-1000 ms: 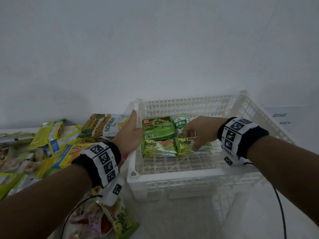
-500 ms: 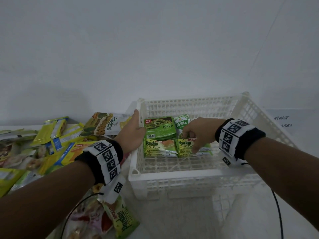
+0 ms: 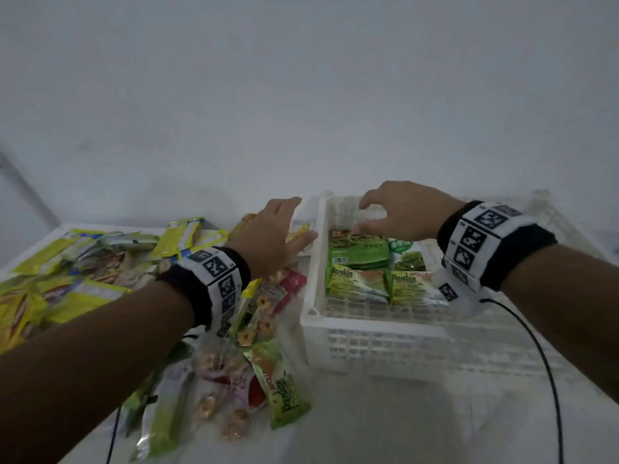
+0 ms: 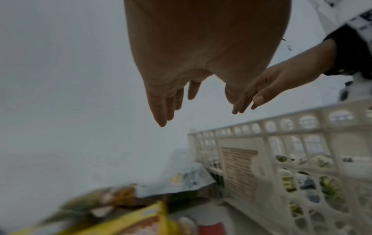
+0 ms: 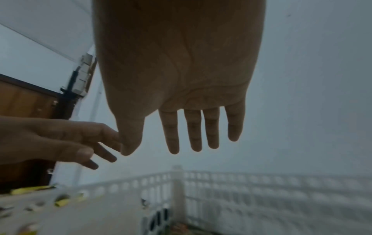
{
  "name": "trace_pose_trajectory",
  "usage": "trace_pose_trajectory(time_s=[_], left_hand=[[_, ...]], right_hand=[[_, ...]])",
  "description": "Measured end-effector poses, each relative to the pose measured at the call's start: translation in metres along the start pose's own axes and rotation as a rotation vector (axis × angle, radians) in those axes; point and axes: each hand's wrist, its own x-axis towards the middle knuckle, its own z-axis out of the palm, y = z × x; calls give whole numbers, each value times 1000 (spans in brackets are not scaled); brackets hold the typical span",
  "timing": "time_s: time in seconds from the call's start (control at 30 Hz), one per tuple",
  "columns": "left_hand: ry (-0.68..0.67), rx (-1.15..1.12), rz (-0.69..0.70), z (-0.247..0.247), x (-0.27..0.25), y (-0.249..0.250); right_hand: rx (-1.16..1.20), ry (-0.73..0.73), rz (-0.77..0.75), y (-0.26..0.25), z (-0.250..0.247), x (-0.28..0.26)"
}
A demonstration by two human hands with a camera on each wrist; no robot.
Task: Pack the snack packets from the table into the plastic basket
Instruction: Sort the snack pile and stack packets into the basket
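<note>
Four packets already lie flat in the white plastic basket (image 3: 338,324) in the head view: a dark green packet (image 3: 356,251) and a white-and-green packet (image 3: 407,254) behind, two Pandan packets (image 3: 356,283) side by side in front, set in rows, probably to leave room for more. Many loose snack packets (image 3: 83,269) still cover the table (image 3: 385,420) left of the basket, so the packing looks barely begun. The left hand (image 3: 271,236) hovers over the packets just beside the basket's left wall, fingers straight and together, holding nothing. The right hand (image 3: 402,212) hangs over the basket's far left part, fingers spread and slightly bent, also holding nothing; both seem headed for the pile.

From the left wrist, the left hand (image 4: 201,55) shows its palm bare, fingers (image 4: 161,108) extended, with the right hand (image 4: 281,82) close alongside. This view alone shows a label panel (image 4: 239,171) on the basket's outer wall, packets visible through the lattice, and a blurred yellow packet (image 4: 128,222) below.

From the right wrist, the right hand (image 5: 181,71) has all four fingers (image 5: 193,132) straight and apart, confirming an empty palm that the head view hides. The left hand (image 5: 60,139) reaches in from the left, fingers loosely extended. Only here do a brown door (image 5: 26,103) and the basket's far corner post (image 5: 177,182) appear.
</note>
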Motion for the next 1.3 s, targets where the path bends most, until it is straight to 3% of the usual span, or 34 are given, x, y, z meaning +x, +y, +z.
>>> trace_pose_trajectory(time_s=[0.27, 0.4, 0.57, 0.73, 1.0, 1.1, 1.3], left_hand=[[-94, 339, -43, -57, -70, -59], [-87, 309, -45, -71, -92, -91], [-46, 215, 71, -82, -121, -127], [-184, 192, 196, -79, -154, -153], [-356, 142, 408, -40, -200, -150], [-377, 246, 481, -27, -215, -142], [-529, 438, 468, -17, -231, -135]], right_hand=[[-49, 6, -120, -102, -26, 21], [-68, 26, -139, -155, -33, 21], [-29, 50, -74, -212, -27, 16], [20, 39, 18, -265, 6, 0], [30, -108, 201, -278, 95, -55], [19, -166, 277, -269, 123, -76], [66, -76, 318, -253, 157, -90]])
